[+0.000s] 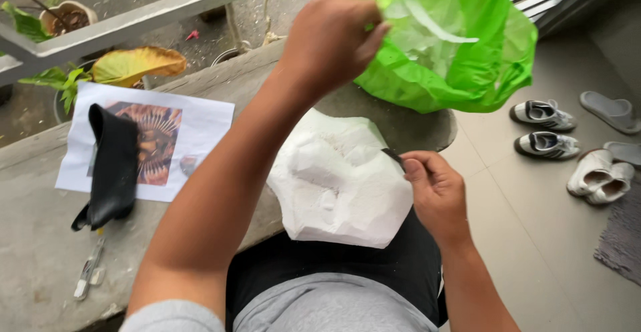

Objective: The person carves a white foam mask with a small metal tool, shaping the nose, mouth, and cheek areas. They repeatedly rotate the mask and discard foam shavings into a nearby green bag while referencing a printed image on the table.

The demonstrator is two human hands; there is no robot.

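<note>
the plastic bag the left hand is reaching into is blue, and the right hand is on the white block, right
Not quite. The head view shows the plastic bag is bright green, not blue. The rest holds: the left hand is at the bag's opening, and the right hand is on the white block.

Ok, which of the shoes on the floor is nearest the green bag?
The upper grey-and-white sneaker, just right of the green plastic bag. Its mate lies lower, and the white shoes and sandals sit farther right.

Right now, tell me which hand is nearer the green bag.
Left. The left hand touches the green bag at its opening; the right hand is lower, at the white block.
</note>
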